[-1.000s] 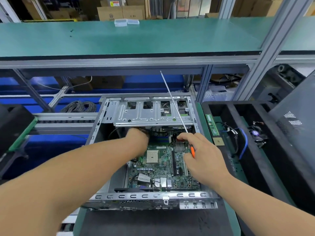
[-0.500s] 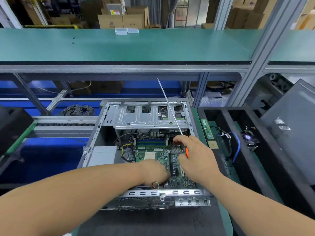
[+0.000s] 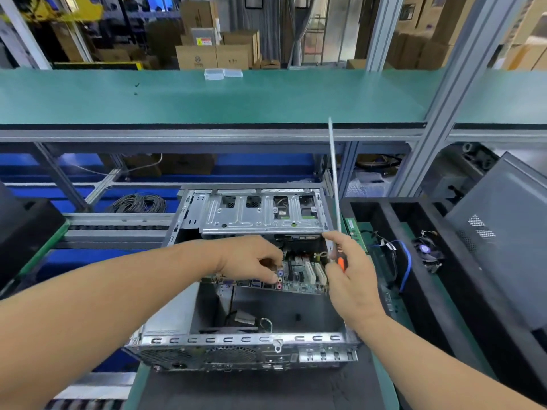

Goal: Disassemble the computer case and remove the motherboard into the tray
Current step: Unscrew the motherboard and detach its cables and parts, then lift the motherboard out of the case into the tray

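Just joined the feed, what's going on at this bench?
A person is stripping a computer case. The left hand grips the motherboard by its port edge, tilted up out of the case floor. The right hand holds a long screwdriver, shaft pointing up. The black tray sits at right.

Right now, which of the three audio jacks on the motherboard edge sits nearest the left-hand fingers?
The middle, orange-ringed jack: a left-hand fingertip lies right beside it. The blue one sits just above, the pink one below, both a little farther off.

Green-topped shelf (image 3: 266,96) on aluminium posts (image 3: 453,93); cardboard boxes (image 3: 213,56) stacked behind.
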